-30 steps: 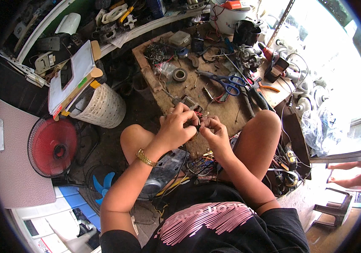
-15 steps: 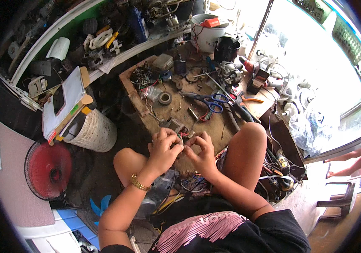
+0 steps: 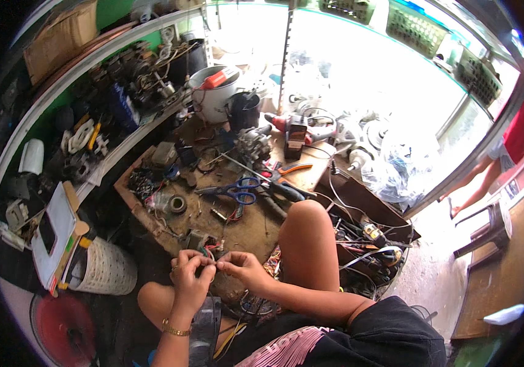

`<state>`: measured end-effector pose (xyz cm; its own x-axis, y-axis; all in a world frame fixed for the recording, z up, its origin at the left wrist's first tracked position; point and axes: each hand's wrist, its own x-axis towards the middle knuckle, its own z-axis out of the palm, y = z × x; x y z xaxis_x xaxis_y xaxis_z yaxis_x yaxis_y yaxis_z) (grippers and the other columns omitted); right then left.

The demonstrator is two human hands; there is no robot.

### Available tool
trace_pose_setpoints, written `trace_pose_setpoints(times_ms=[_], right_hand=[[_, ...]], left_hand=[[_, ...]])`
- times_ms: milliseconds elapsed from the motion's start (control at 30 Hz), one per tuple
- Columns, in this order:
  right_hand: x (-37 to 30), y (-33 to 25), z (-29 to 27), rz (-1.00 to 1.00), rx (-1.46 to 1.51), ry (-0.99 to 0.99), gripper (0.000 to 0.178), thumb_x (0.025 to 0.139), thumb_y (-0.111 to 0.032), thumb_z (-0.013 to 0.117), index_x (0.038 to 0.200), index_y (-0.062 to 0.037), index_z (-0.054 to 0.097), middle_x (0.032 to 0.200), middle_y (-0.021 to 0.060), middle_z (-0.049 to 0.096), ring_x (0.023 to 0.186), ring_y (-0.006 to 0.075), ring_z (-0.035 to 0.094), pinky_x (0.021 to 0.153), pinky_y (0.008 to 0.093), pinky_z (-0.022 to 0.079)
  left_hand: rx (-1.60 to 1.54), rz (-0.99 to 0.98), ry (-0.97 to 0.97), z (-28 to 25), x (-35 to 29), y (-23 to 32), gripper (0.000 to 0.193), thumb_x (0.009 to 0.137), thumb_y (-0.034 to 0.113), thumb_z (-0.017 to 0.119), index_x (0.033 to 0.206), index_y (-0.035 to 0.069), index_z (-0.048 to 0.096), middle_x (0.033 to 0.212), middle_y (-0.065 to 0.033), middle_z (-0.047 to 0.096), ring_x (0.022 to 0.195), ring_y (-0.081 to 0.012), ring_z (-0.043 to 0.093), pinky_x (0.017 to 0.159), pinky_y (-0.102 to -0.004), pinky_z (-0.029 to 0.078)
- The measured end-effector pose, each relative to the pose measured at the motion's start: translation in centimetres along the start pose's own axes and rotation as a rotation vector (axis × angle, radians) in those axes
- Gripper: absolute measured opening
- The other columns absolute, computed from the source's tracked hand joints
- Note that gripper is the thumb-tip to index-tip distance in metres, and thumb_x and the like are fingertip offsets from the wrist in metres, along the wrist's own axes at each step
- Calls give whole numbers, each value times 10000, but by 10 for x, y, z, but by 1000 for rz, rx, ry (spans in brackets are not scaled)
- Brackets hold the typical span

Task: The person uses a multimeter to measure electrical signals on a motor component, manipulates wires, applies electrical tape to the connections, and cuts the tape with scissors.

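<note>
Head view: the left hand (image 3: 190, 276) and the right hand (image 3: 239, 267) meet fingertip to fingertip over the near edge of a low, stained wooden work board (image 3: 247, 229). Both hands are closed in a pinch on a short length of thin wire (image 3: 214, 262) stretched between them; the remaining fingers are curled in. A gold-coloured bracelet (image 3: 175, 330) sits on the left wrist. Just beyond the hands, a small grey component with red and green leads (image 3: 199, 240) lies on the board. Farther out from the hands are a black ring-shaped part (image 3: 177, 203), blue-handled scissors (image 3: 237, 190) and orange-handled pliers (image 3: 292, 167). Well beyond these stand a white plastic bucket (image 3: 213, 98), a black cylindrical pot (image 3: 243, 110) and a red and black power drill (image 3: 292, 127). To the left of the left hand stands a white woven plastic basket (image 3: 104, 269); a round red fan housing (image 3: 63, 327) lies below it. The person's bare right knee (image 3: 308, 238) rises immediately right of the right hand and hides part of the board. A tangle of coloured cables (image 3: 369, 244) lies beyond the knee. Another person's legs (image 3: 479, 177) show at the far right.
</note>
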<state>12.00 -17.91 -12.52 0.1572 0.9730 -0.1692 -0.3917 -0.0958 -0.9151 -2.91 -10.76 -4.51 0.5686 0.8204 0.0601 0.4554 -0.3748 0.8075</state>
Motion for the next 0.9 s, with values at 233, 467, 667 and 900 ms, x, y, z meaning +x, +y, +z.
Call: trace_pose_setpoints(times_ms=[233,467,667,900], right_hand=[[2,4,-9,-14,82,-21,280,969,-239,613,1066,20,659,1021,14,665,929,75,567,836,272,462],[3,-9,10,-26,-14,1,221,934,-230,659,998,-19,682,912,10,669,849,93,591,773,249,459],[2,-15,8,99,195,64,179,927,-199,651,971,-27,674,854,4,672,779,85,593,712,236,434],[0,-11,10,166,268,55,181,957,-251,631,941,-71,645,821,-28,635,717,62,534,667,240,392]], left_hand=[[128,99,27,9,4,-2,197,726,87,761,862,22,635,820,-46,600,814,-202,584,775,-341,467],[-247,-93,-97,-1,-1,-15,133,855,83,699,887,-20,621,799,-67,647,782,-104,588,723,-277,486],[-397,-85,-45,8,3,-22,122,892,67,655,928,-37,602,795,-74,664,749,-112,634,677,-277,507],[-151,-97,-97,-5,-6,-12,93,938,82,606,970,-2,582,877,-17,641,791,-85,599,687,-242,489]])
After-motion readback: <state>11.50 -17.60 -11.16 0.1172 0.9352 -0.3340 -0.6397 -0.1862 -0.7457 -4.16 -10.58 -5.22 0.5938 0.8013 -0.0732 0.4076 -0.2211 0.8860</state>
